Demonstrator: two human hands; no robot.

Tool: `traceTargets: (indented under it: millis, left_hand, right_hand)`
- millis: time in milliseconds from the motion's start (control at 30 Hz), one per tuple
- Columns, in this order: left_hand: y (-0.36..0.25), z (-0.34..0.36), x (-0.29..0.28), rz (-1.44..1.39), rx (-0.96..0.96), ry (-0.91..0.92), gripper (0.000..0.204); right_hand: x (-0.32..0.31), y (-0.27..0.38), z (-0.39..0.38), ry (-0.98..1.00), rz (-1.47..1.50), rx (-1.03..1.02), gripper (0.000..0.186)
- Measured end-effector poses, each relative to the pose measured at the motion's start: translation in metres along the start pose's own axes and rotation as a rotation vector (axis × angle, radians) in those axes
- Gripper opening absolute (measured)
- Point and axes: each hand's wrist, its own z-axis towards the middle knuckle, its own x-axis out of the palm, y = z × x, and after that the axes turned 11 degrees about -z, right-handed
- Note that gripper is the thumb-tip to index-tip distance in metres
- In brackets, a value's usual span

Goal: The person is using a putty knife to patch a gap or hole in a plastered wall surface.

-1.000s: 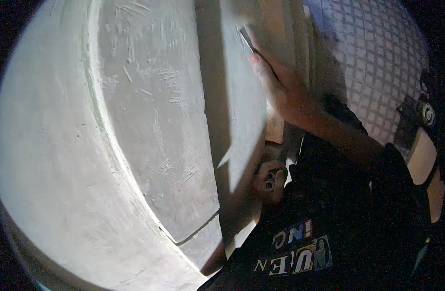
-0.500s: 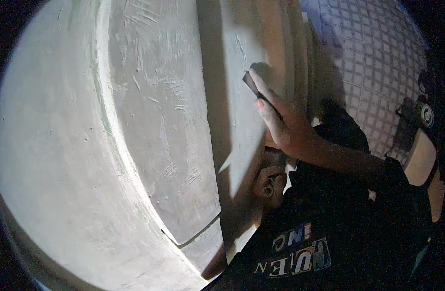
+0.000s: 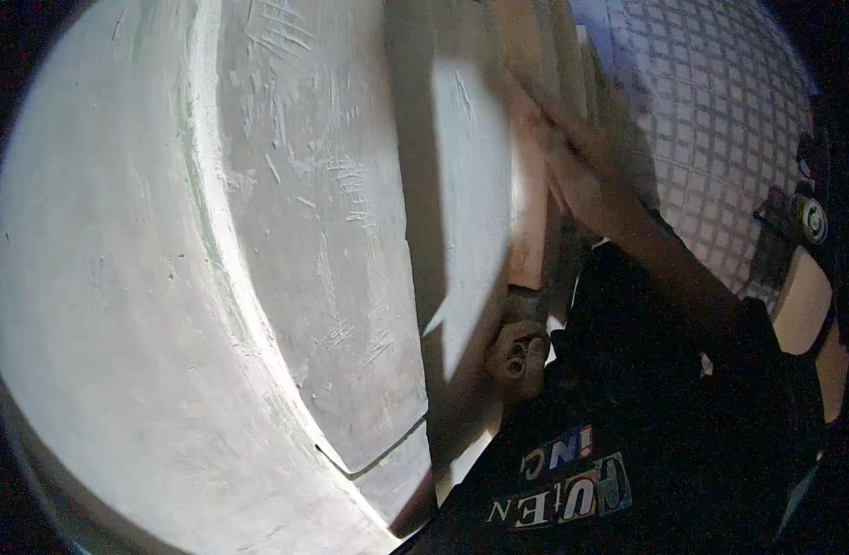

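Note:
My right hand [image 3: 572,157], smeared by motion, is beside the brown upright edge [image 3: 528,231] of a pale, plastered wall surface [image 3: 466,176]. A dark streak along the fingers looks like the thin, dark flat pad seen there earlier; what kind it is does not show. Lower down, in front of my black printed shirt [image 3: 572,490], my left hand [image 3: 526,347] is closed round a small cylinder with a round end [image 3: 515,366]. Deep shadow hides most of the left forearm. Light falls on the pale surface between the hands and a dark vertical groove.
A large grey-white panel [image 3: 323,250] with scratches and rough streaks fills the left middle. Along it runs a bright white ridge [image 3: 207,120], with a smooth pale wall [image 3: 92,277] beyond. Tiles [image 3: 702,111] in a grid lie at the upper right, near a round-faced object [image 3: 813,219] and a beige panel [image 3: 802,298].
My right hand has moved up and to the right, off the pale face towards the brown edge, and is now blurred. The left hand stays almost in place.

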Motion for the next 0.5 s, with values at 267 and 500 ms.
traceTargets:
  millis: [267,500]
  left_hand:
    - [0.053,-0.026,0.001,0.411,0.378,-0.199,0.016]
    - [0.081,-0.014,0.019,0.547,0.713,-0.281,0.017]
  right_hand:
    - [-0.035,0.037,0.088,-0.122,-0.190,-0.051,0.045]
    - [0.022,0.003,0.129,-0.792,-0.539,-0.491,0.049]
